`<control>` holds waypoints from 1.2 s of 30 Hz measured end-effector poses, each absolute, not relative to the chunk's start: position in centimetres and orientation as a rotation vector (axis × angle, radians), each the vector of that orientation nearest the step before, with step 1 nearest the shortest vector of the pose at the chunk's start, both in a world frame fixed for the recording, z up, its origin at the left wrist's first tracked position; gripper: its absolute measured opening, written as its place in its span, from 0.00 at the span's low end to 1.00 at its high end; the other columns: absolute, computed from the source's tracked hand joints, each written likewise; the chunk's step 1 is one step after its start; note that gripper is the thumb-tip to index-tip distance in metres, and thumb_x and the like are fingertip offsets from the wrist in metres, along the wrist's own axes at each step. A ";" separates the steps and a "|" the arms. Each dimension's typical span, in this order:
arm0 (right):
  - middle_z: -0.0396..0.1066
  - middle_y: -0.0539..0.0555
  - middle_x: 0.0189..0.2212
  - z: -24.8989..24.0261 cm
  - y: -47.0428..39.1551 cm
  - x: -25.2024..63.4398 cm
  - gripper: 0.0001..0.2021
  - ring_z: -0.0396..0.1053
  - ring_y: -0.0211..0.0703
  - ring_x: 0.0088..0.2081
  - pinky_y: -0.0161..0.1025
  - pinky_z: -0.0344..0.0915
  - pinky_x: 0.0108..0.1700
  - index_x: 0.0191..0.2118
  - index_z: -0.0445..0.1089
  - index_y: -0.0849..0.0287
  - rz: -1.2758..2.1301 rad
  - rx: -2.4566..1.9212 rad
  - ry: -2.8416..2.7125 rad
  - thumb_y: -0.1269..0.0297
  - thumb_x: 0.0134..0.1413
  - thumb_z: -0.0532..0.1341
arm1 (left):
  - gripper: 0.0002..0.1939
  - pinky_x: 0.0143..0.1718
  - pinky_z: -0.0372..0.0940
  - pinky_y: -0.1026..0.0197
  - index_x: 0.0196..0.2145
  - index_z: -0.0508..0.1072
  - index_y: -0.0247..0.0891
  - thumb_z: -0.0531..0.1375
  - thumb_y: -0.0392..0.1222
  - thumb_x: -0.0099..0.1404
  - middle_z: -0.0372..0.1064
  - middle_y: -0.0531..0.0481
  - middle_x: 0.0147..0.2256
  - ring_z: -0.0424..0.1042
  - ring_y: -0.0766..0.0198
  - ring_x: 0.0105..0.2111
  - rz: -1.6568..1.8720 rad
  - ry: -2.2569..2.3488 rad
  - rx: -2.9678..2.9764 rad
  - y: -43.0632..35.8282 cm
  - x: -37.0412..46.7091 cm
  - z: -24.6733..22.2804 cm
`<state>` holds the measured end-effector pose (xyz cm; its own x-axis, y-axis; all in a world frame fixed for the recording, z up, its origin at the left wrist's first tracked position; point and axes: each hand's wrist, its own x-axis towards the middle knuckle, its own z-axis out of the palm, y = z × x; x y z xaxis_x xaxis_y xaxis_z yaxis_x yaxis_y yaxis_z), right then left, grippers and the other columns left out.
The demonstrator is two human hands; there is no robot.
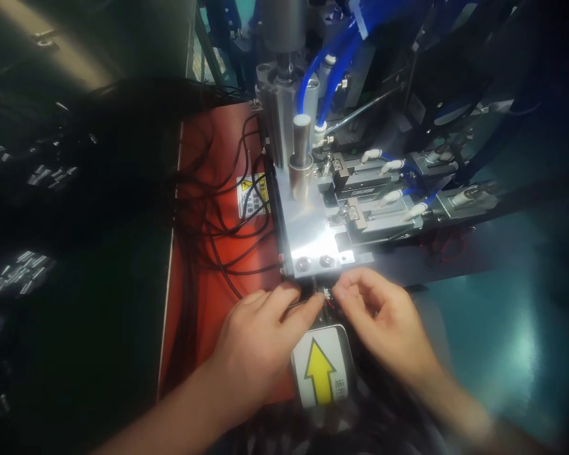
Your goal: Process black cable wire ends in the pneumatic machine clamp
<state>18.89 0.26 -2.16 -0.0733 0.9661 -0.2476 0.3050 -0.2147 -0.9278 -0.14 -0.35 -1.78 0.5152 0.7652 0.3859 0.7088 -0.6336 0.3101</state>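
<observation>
Both my hands meet at the front end of a shiny metal block [308, 243] with two round screw heads. Under its edge is a small white connector [327, 293] with a red wire. My left hand [260, 335] is curled at the left of this spot, thumb reaching toward the connector; what its fingertips hold is hidden. From the right, my right hand [389, 309] comes in with thumb and index finger pinched beside the connector, and what lies between them is too small to tell. Just below sits a white plate with a yellow arrow [320, 373].
Black cables [218, 234] run across a red-orange panel [227, 139] at left, near a warning label [253, 194]. Above the block stands a metal cylinder [301, 158]. Blue air tubes [332, 63] and white fittings [391, 166] fill the machine at upper right.
</observation>
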 end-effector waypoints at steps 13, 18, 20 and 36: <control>0.61 0.47 0.24 -1.8 0.6 18.2 0.11 0.59 0.37 0.26 0.34 0.59 0.28 0.31 0.61 0.57 1.598 -1.494 -1.200 0.56 0.60 0.56 | 0.17 0.26 0.65 0.61 0.48 0.74 0.34 0.47 0.33 0.69 0.70 0.46 0.33 0.69 0.60 0.29 0.707 1.245 2.656 -0.1 -0.2 -1.2; 0.61 0.47 0.24 -1.8 0.7 18.4 0.13 0.59 0.36 0.26 0.32 0.60 0.27 0.29 0.63 0.58 1.716 -1.462 -1.047 0.54 0.56 0.60 | 0.17 0.26 0.66 0.60 0.47 0.75 0.34 0.49 0.32 0.68 0.71 0.45 0.33 0.71 0.60 0.29 0.681 1.246 2.660 -0.1 -0.2 -0.8; 0.62 0.47 0.24 -1.9 0.7 18.7 0.14 0.60 0.35 0.25 0.32 0.60 0.26 0.30 0.64 0.59 1.776 -1.444 -0.982 0.53 0.56 0.61 | 0.17 0.26 0.67 0.61 0.47 0.75 0.35 0.49 0.33 0.69 0.71 0.45 0.33 0.71 0.60 0.29 0.676 1.249 2.654 -0.1 -0.2 -0.9; 0.67 0.51 0.27 -2.4 0.2 18.5 0.08 0.65 0.40 0.30 0.33 0.61 0.28 0.33 0.67 0.58 1.341 -1.548 -1.317 0.60 0.60 0.58 | 0.17 0.26 0.67 0.61 0.47 0.75 0.34 0.49 0.32 0.68 0.71 0.45 0.33 0.71 0.61 0.28 0.672 1.246 2.652 0.0 -0.1 -0.8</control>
